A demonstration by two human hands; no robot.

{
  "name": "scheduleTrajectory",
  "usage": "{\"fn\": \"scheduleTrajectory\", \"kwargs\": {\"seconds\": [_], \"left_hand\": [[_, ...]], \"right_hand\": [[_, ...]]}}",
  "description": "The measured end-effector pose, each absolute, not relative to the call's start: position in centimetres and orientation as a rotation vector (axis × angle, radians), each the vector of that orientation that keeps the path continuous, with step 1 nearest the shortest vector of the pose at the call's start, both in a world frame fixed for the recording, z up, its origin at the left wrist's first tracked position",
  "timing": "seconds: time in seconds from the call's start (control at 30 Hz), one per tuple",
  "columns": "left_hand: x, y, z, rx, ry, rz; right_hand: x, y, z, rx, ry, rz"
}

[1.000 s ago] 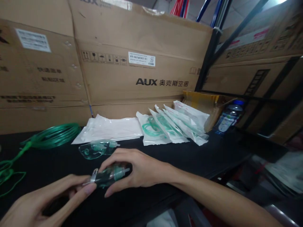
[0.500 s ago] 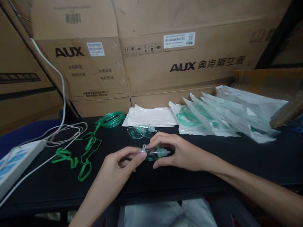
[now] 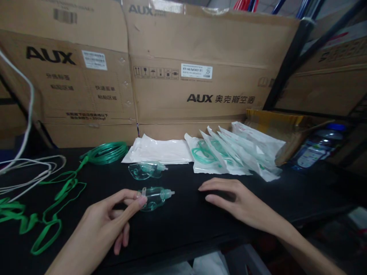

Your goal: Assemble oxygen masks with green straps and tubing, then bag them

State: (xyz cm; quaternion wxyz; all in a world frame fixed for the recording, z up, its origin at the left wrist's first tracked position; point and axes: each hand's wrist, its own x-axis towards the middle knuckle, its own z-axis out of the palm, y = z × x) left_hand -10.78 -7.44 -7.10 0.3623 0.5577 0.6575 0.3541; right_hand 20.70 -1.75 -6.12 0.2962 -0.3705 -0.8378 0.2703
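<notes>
A clear green oxygen mask (image 3: 156, 196) is pinched at its left end between the thumb and fingers of my left hand (image 3: 114, 215). Its pale connector points right. To the right, my right hand (image 3: 232, 198) hovers over the black table with thumb and fingers apart and nothing between them. Just behind the held mask lie other clear masks (image 3: 140, 172), overlapping so that I cannot separate them well. Green elastic straps (image 3: 54, 221) lie loose left of my left hand, and a coil of green tubing (image 3: 107, 152) sits behind them.
Flat white packets (image 3: 160, 150) lie at the back, beside several bagged mask sets (image 3: 229, 151) leaning in a row. A bottle with a blue cap (image 3: 318, 147) stands at the right by an open carton (image 3: 275, 118). White cables (image 3: 37, 177) cross the left side. Large cardboard boxes (image 3: 166, 103) wall the back.
My right hand has let go of the mask and moved away to the right. My left hand still pinches it. The view has turned to the right, bringing the bottle into sight.
</notes>
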Motion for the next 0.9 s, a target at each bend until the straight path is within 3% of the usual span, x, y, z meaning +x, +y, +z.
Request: {"fn": "scheduleTrajectory", "kwargs": {"seconds": [0.3, 0.6, 0.9], "left_hand": [[-10.1, -8.6, -7.3, 1.499, 1.497, 1.023], [-9.4, -8.9, -6.2, 1.752, 1.299, 1.015], [-9.8, -8.4, -6.7, 1.533, 1.275, 0.833]], "right_hand": [[20.4, -4.0, -8.8, -1.111, -1.927, 0.851], [12.7, -5.0, -7.3, -0.854, -1.673, 1.544], [12.1, -4.5, -8.0, -0.782, -1.323, 1.799]]}}
